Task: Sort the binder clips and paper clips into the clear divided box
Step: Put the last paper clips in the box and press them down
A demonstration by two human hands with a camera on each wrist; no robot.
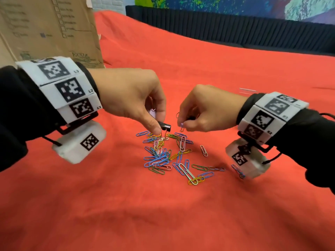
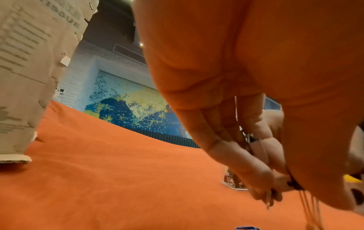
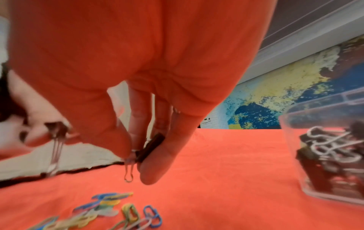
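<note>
Under my hands a red cloth (image 1: 199, 69) covers the table. Coloured paper clips (image 1: 168, 156) lie scattered on it, a cardboard box (image 1: 50, 29) stands far left, a clear box (image 3: 325, 155) sits right.

Even, bright indoor light in the head view, with soft, faint shadows on the red cloth (image 1: 181, 205); straight edges bow from wide-angle distortion. Both wrist views are smeared by motion blur, the palms close, tinted orange-red and out of focus, backgrounds soft
</note>
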